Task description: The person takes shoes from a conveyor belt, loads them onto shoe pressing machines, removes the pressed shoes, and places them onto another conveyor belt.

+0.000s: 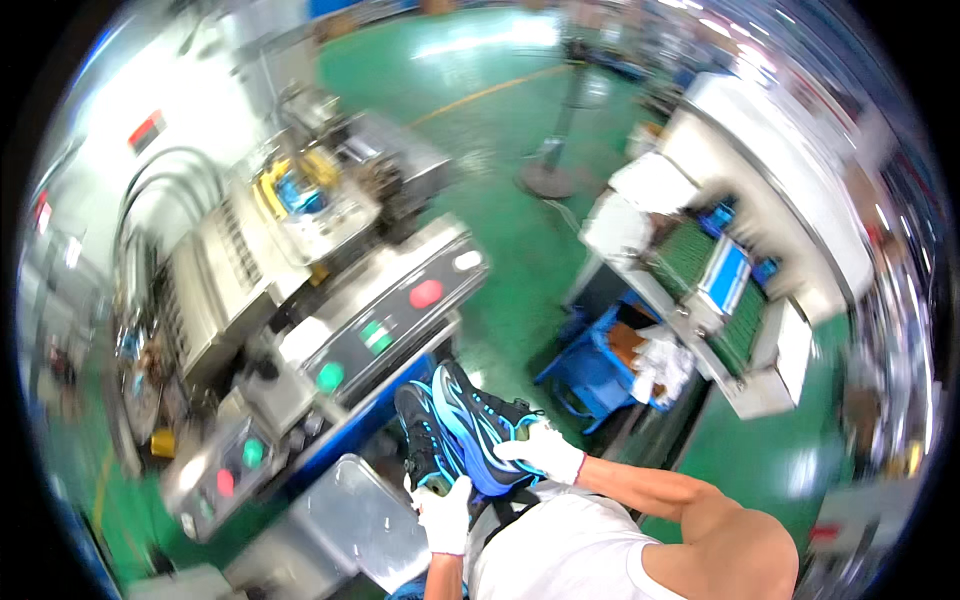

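Note:
Close in front of my body I hold a pair of black and blue sneakers, side by side with the toes pointing away from me. My left hand [443, 516], in a white glove, grips the heel end of the left sneaker [421, 440]. My right hand [545, 449], gloved the same way, is closed at the collar of the right sneaker [472, 425], whose light-blue patterned side faces up. The two shoes touch along their soles. Fingertips on the inner sides of both shoes are partly hidden.
A metal machine [240, 270] with a control panel [380, 325] of red and green buttons stands at left. To the right, a conveyor [690, 250] runs into a white housing [780, 170]. A blue stool [590, 370] and a metal tray [365, 520] are near me. A fan stand [548, 178] is farther off.

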Available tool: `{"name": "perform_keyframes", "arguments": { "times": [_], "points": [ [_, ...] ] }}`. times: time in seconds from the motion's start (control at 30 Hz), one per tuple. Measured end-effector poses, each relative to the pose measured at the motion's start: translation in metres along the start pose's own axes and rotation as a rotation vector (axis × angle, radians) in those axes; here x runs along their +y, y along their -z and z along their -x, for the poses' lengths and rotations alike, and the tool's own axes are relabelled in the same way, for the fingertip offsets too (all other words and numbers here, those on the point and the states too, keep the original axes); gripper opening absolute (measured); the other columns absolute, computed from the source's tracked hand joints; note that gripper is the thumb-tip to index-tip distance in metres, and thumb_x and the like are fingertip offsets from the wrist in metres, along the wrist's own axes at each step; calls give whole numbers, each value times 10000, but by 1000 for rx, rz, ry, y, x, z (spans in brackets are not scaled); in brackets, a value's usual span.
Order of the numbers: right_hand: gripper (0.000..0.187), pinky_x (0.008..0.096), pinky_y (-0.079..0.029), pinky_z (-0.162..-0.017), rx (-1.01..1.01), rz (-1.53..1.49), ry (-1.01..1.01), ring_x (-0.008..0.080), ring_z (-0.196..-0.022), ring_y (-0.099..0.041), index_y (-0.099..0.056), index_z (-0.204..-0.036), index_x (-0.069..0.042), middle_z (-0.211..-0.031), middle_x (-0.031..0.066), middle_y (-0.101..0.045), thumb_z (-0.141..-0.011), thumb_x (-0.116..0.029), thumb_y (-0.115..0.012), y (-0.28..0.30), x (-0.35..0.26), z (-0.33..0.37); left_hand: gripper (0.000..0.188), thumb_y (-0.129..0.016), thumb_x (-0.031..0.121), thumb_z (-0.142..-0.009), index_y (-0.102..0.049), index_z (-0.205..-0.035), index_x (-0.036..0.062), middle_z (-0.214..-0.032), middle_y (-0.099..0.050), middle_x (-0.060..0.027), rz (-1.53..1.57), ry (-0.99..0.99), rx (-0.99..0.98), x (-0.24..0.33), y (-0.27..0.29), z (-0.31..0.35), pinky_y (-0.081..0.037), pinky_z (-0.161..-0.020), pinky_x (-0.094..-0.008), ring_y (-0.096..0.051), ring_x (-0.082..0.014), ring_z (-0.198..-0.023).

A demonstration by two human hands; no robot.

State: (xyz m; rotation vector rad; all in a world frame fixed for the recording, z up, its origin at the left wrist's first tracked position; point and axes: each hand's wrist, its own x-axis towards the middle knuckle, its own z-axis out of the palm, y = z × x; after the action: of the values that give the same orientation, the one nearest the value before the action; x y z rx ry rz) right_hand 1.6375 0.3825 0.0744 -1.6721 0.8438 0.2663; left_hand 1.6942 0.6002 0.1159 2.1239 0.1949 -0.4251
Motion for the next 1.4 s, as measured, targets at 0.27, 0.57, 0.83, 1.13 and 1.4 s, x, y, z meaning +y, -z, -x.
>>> {"name": "perform_keyframes", "arguments": {
  "times": [0.27,0.57,0.83,1.13,1.4],
  "points": [
    [561,345,-516,-880,831,-774,245,158,-977,-611,-626,-1222,-9,-1132,59,-660,-770,-239,-866,198,20,107,611,-843,332,-750,-642,-1200,-29,-1147,-692,-193,-157,-372,-684,215,-148,29,-512,-955,-416,-661,-320,-1079],
    [877,447,-484,-1029,1347,128,-464,414,-1183,-626,-491,-1380,88,-1243,298,-645,-748,-452,-769,431,56,101,757,-701,220,-826,-388,-1455,-62,-1377,-528,-320,-137,-1078,-800,367,-445,30,-450,-1060,-461,-556,-459,-1241],
    [727,421,-323,-1187,1668,383,140,385,-1416,-425,-361,-1498,83,-1522,283,-429,-885,-121,-694,471,36,66,886,-748,328,-857,-303,-1508,-74,-1469,-442,-316,64,-1112,-732,370,-437,31,-375,-1154,-440,-441,-429,-1386],
    [648,389,-402,-1138,-276,385,470,336,-1369,-515,-535,-1411,27,-1447,237,-554,-893,-300,-748,91,-30,-87,415,-665,310,-900,-617,-1226,59,-1099,-711,-223,-189,28,92,-104,-72,-57,-549,-897,-451,-703,-341,-999],
    [608,418,-459,-1095,-506,552,474,330,-1320,-561,-463,-1427,64,-1412,256,-565,-899,-102,-716,-35,-48,-92,541,-634,390,-909,-531,-1280,11,-1066,-693,-192,154,944,1091,-348,194,172,-572,-790,-466,-722,-330,-857]
  ]
}}
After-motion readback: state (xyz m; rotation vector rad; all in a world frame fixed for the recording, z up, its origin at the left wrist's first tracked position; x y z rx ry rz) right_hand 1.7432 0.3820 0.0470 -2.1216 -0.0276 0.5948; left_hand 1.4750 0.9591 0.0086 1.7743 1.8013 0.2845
